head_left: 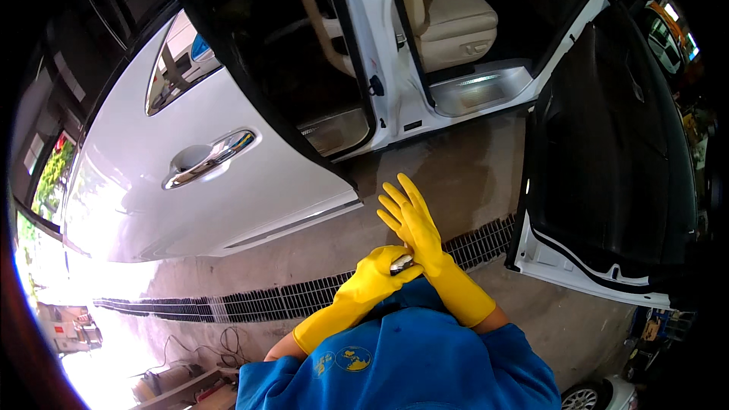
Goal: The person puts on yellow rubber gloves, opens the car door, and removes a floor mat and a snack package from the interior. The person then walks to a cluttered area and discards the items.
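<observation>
Both my hands wear long yellow rubber gloves and are held up in front of my chest. My left hand [377,272] is closed around a small shiny silver-and-dark object [401,263], whose kind I cannot make out. It is held against the heel of my right hand [414,224], where the two gloves meet. The fingers of my right hand are stretched out and a little apart, pointing up and to the left, with nothing seen in them. Beyond the hands stands a white car with its doors open; the rear door [175,182] is on the left, with a chrome handle [209,158].
An open front door [607,152] with a dark inner panel stands on the right. Beige seats [456,15] show inside the car. A drain grate [288,298] crosses the concrete floor [471,159]. A cable [228,345] lies at the lower left; another car's wheel [583,398] shows lower right.
</observation>
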### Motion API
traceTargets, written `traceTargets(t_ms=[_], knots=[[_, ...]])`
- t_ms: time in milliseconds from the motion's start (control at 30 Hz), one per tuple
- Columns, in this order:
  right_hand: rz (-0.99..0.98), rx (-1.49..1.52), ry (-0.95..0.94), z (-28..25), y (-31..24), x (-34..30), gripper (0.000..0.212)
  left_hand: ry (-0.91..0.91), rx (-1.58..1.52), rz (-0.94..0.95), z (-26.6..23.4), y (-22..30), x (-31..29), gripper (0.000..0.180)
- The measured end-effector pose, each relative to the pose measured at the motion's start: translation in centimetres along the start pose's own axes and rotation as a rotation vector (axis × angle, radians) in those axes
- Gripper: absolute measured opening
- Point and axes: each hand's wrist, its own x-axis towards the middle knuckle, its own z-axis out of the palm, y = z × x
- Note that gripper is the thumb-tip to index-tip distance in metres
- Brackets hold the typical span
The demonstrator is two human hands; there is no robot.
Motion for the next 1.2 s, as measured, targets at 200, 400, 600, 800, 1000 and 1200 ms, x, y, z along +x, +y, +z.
traceTargets(t_ms=[200, 400, 600, 800, 1000, 1200], knots=[[0.011, -0.027, -0.012, 0.5, 1.9, -0.3, 0.058, -0.042, -0.075, 0.075, -0.9, -1.5, -0.7, 0.029], [0.028, -0.019, -0.073, 2.5, 3.9, -2.3, 0.060, -0.167, -0.185, 0.256, -2.4, -4.1, -3.3, 0.027], [0.236, -0.007, -0.127, 5.2, 3.5, -3.8, 0.063, -0.256, -0.290, 0.186, -3.9, -3.0, -5.2, 0.026], [0.288, -0.347, -0.023, 6.4, 5.5, -4.8, 0.039, -0.411, -0.352, 0.224, -4.9, -6.5, -6.4, 0.027], [0.162, -0.649, 0.159, 3.4, 7.7, -4.9, 0.030, -0.187, -0.694, 0.113, 1.7, -16.4, -7.8, 0.024], [0.019, -0.796, 0.401, -2.4, 6.3, -5.3, 0.026, -0.318, -0.497, -0.461, -6.0, -10.1, -5.0, 0.026]])
